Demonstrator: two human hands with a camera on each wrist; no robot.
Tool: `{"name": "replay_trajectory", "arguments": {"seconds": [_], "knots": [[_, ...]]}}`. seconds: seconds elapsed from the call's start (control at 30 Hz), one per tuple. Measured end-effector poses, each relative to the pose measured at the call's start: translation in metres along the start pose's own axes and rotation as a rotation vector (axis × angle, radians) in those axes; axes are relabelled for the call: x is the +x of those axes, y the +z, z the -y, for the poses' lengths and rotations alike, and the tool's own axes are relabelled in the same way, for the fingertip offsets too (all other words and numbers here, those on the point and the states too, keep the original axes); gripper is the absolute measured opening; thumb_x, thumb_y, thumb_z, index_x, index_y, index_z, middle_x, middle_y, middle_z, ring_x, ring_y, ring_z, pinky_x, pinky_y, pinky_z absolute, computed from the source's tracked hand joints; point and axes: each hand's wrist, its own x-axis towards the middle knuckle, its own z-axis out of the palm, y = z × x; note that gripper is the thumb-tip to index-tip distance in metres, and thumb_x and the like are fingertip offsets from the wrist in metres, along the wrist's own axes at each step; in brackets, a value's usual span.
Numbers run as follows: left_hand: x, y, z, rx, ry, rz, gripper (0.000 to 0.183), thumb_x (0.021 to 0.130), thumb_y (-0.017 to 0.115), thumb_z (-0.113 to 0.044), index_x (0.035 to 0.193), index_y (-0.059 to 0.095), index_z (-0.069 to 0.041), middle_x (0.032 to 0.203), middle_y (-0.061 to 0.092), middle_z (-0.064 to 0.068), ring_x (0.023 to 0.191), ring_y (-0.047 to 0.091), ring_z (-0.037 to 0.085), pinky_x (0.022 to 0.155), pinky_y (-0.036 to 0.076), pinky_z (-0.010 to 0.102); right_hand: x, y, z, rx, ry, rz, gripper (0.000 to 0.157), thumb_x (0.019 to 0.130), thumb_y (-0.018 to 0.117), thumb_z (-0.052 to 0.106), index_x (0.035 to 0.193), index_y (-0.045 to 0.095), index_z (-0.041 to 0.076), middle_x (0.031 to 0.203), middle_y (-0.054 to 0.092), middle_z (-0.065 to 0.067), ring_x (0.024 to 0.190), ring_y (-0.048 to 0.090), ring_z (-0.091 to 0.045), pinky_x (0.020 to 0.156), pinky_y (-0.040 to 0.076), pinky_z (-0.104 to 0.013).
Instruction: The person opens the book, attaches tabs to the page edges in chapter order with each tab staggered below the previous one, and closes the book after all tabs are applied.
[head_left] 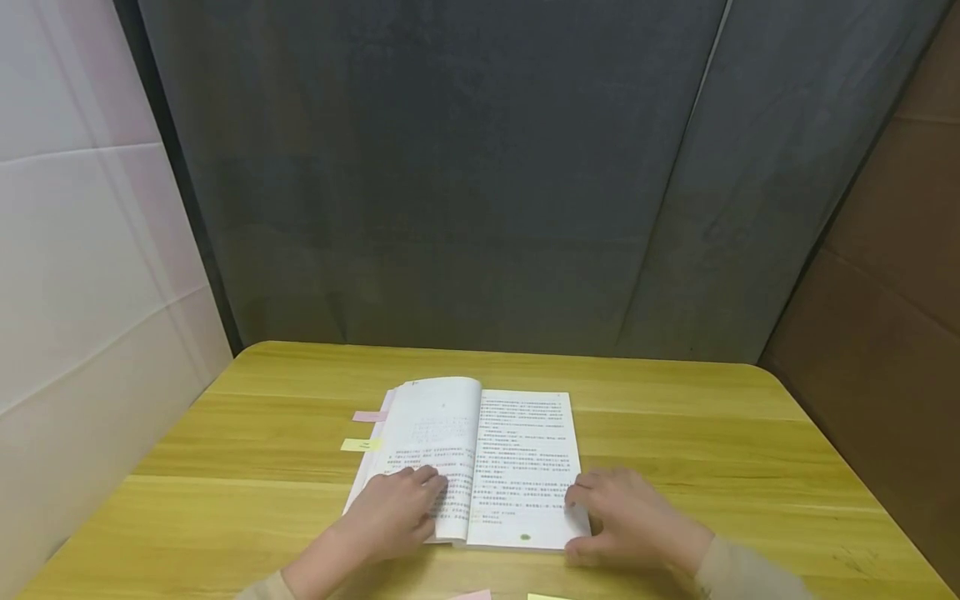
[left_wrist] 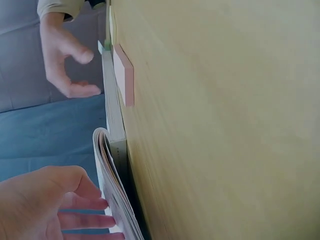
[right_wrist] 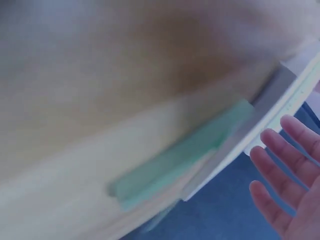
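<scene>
An open book (head_left: 525, 458) with printed pages lies on the wooden table. My left hand (head_left: 397, 510) rests on the lower part of its left page. In the left wrist view, the left fingers (left_wrist: 90, 220) lie loosely against the curved stack of pages. By the lower right corner of the book is my right hand (head_left: 626, 517), thumb and fingers apart. The right wrist view shows the right fingers (right_wrist: 285, 165) spread and relaxed beside the book's edge, gripping nothing. A pink tab (head_left: 370, 417) and a yellow tab (head_left: 360, 445) stick out from the left pages.
Near the front of the wooden table (head_left: 225, 467) lie a pink sticky-note pad (left_wrist: 126, 75) and a yellow one (head_left: 547, 597). A blurred green strip (right_wrist: 185, 155) lies near the book in the right wrist view. A dark partition (head_left: 450, 183) stands behind the table.
</scene>
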Motion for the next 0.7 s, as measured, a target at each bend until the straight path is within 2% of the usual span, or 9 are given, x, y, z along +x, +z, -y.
{"name": "replay_trajectory", "arguments": {"seconds": [0.13,0.27,0.5,0.7], "knots": [[-0.003,-0.001,0.002,-0.015,-0.012,0.014,0.023,0.064,0.058,-0.015,0.086,0.057,-0.009,0.081,0.054,-0.001,0.064,0.052,0.017,0.044,0.038,0.029,0.019,-0.005,-0.003,0.015,0.013,-0.025,0.030,0.079,0.059,0.043,0.087,0.062,0.014,0.080,0.056,0.006,0.064,0.045,-0.005,0.052,0.039,-0.023],[-0.005,-0.001,0.004,-0.029,-0.023,0.032,0.020,0.064,0.058,-0.015,0.083,0.055,-0.009,0.074,0.049,-0.003,0.059,0.048,0.015,0.042,0.035,0.028,0.042,-0.006,-0.006,0.025,0.045,-0.015,0.022,0.082,0.058,0.034,0.089,0.063,0.014,0.081,0.057,0.005,0.066,0.049,-0.007,0.055,0.042,-0.024],[-0.008,-0.002,0.007,-0.045,-0.045,0.070,0.021,0.067,0.060,-0.020,0.083,0.055,-0.009,0.075,0.048,-0.004,0.061,0.047,0.014,0.043,0.036,0.028,0.087,-0.001,-0.011,0.074,0.151,0.012,0.020,0.083,0.057,0.033,0.092,0.064,0.016,0.088,0.060,0.006,0.077,0.054,-0.010,0.066,0.045,-0.029],[-0.010,-0.001,0.008,-0.049,-0.047,0.081,0.021,0.069,0.061,-0.023,0.085,0.056,-0.009,0.075,0.048,-0.004,0.060,0.047,0.013,0.043,0.035,0.026,0.123,0.001,-0.007,0.133,0.228,0.060,0.023,0.084,0.055,0.033,0.099,0.063,0.016,0.094,0.060,0.005,0.082,0.055,-0.012,0.069,0.044,-0.031]]}}
